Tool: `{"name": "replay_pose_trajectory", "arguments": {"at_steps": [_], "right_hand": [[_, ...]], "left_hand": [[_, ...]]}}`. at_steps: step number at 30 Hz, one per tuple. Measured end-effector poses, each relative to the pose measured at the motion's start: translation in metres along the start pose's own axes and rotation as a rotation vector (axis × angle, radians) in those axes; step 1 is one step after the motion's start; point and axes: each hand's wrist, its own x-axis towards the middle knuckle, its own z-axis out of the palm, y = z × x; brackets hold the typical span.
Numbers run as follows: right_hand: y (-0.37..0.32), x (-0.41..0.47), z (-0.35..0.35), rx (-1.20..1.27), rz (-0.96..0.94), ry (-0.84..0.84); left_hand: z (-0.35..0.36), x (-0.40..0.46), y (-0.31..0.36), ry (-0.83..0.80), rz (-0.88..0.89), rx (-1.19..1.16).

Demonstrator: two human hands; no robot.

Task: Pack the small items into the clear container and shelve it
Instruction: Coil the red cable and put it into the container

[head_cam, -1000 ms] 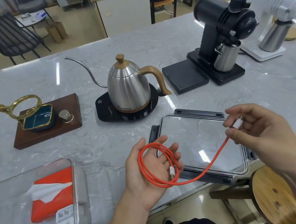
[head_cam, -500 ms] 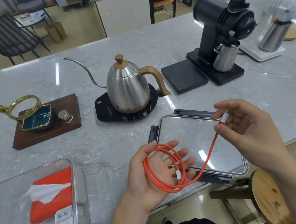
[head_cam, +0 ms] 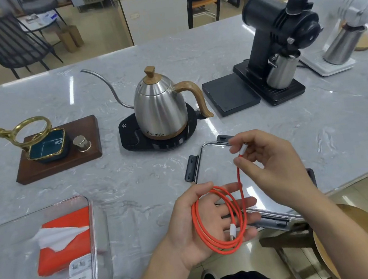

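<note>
Hands coil an orange cable point(head_cam: 221, 219): left hand point(head_cam: 205, 227) cradles loops on flat fingers, right hand point(head_cam: 270, 167) pinches its plug for packing.

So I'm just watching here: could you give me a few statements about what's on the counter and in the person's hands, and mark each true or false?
1. The orange cable is looped around the left hand. True.
2. The right hand pinches the cable's white plug. True.
3. The clear container holds nothing. False: an orange tissue pack and small white items lie inside.
4. The lid is clipped onto the container. False: it lies apart on the counter, under the hands.
5. The kettle sits on its black base. True.
</note>
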Motion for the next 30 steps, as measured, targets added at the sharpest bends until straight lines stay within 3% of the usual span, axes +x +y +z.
{"name": "replay_pose_trajectory", "arguments": {"at_steps": [16,30], "right_hand": [[-0.01,-0.001,0.022,-0.026,-0.022,-0.118],[-0.024,-0.024,0.03,0.012,0.001,-0.252]], "left_hand": [[0.001,0.005,-0.009,0.029,0.022,-0.013],[0.002,0.007,-0.012,0.235,0.129,-0.117]]}}
